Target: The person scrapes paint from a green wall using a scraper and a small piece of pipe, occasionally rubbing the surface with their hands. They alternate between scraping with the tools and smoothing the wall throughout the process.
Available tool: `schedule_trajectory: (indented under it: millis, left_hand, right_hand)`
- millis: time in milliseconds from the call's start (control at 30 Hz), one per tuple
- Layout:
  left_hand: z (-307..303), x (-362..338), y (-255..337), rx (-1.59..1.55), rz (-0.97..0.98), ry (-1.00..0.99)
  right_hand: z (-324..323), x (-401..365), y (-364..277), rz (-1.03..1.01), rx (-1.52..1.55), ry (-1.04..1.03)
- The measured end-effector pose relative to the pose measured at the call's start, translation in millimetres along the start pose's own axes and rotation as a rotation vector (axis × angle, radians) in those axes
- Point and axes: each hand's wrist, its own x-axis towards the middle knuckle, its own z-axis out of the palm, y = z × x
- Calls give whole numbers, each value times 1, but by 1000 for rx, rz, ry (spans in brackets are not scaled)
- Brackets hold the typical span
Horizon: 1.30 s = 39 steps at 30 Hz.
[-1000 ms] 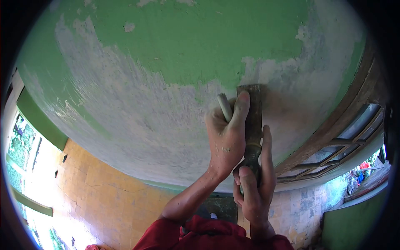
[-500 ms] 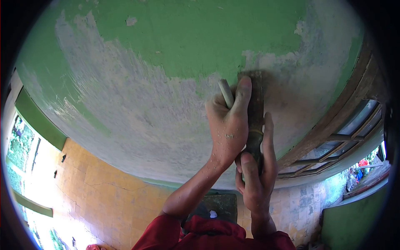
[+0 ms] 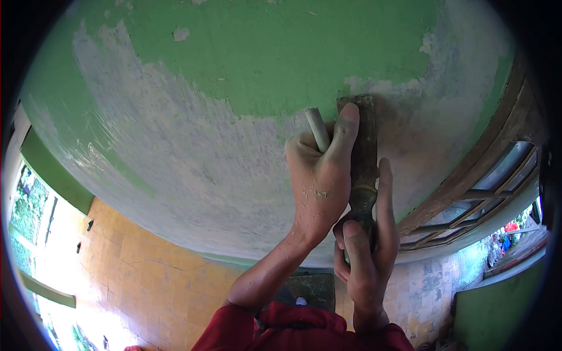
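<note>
A scraper [image 3: 364, 143] with a flat worn blade and a dark handle lies against the wall [image 3: 234, 169], where green paint meets a bare greyish area. My right hand [image 3: 369, 251] is wrapped round its handle, one finger stretched along the side. My left hand [image 3: 322, 169] presses its thumb on the blade near the upper end. A pale stick-like piece [image 3: 317, 130] sticks up out of the left fist; its lower part is hidden. Small paint flakes cling to the left hand and wrist.
A wooden window frame [image 3: 468, 193] with glass panes runs along the right. Yellowish floor tiles [image 3: 152, 263] lie below, with a dark mat-like patch [image 3: 310, 289] near my body. Green low walls [image 3: 55, 169] stand at the left and lower right.
The scraper and my right hand have shifted slightly right and down. The blade's top edge now shows more clearly. My left hand has barely moved.
</note>
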Motion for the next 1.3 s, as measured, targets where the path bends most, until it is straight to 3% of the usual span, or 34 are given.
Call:
schedule_trajectory:
  millis: [133, 233, 333, 733, 833, 900, 1033, 1133, 1300]
  left_hand:
    - [-6, -5, -14, -8, -14, 2]
    - [-8, -10, -19, 58, 18, -101]
    - [-8, -18, -16, 29, -68, -200]
    - [-4, -17, -10, 18, -72, -171]
    - [2, -18, -3, -44, -115, -158]
    - [-4, -18, -14, 28, -94, -153]
    - [2, -14, -6, 16, -79, -130]
    - [-1, -15, -10, 45, -61, -133]
    - [3, -6, -8, 42, -13, -142]
  right_hand:
    - [-5, -8, 5, 69, 12, -21]
    - [-6, -5, 2, 114, 34, -15]
    - [-7, -9, 5, 102, 77, -16]
    - [6, -10, 7, 8, 21, 146]
    - [-4, -10, 1, 29, 9, 103]
    - [-11, -9, 13, -13, 6, -59]
    - [-2, -6, 6, -4, 1, 70]
    - [-11, -11, 4, 19, 14, -44]
    - [-7, -2, 1, 33, 35, -44]
